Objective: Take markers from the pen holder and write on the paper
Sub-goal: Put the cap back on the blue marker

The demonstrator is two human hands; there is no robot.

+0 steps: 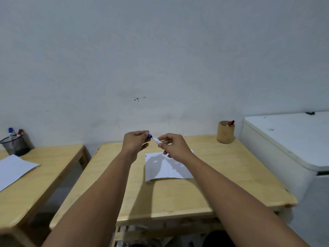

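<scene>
Head view
Landmark: the light wooden table (pixel 178 196) in the middle.
Marker: a white marker with a blue cap (pixel 154 139) is held in the air above the far part of this table, over the white sheet of paper (pixel 167 168).
Left hand: the left hand (pixel 135 142) has its fingers closed around the blue cap end.
Right hand: the right hand (pixel 173 147) pinches the white barrel between thumb and fingers.
Paper: it lies flat on the table, partly in the shadow of the hands.
Pen holder: a round bamboo pen holder (pixel 225 132) stands on the far right corner of the table, with a red-capped marker (pixel 230 123) inside.
</scene>
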